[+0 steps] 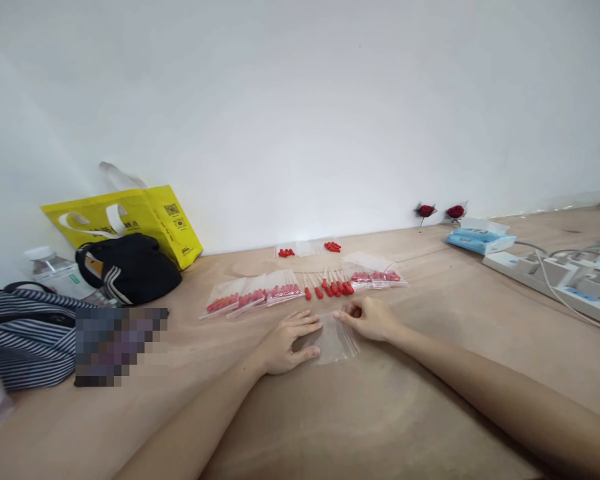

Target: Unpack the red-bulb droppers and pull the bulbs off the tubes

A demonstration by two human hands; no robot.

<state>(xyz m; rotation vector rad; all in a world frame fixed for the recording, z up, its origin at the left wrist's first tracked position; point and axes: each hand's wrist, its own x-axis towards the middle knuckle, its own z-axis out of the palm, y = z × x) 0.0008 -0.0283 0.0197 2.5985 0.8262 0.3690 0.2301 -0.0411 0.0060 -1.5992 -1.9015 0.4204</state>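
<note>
A small clear zip bag (336, 341) with a red strip lies flat on the wooden table (380, 413) between my hands. My left hand (286, 341) rests on the bag's left side, fingers spread and flat. My right hand (367, 318) pinches the bag's top right edge with curled fingers. Just beyond the bag lies a row of loose red-tipped sticks (330, 288). Filled bags of red pieces (253, 295) lie to their left, and more filled bags (375, 275) to the right.
A yellow bag (130, 217), a black cap (127, 267), a water bottle (55, 270) and a striped bag (25, 333) sit at the left. Power strips with cables (560, 277), a blue pack (480, 239) and two red roses (440, 212) are at the right by the wall.
</note>
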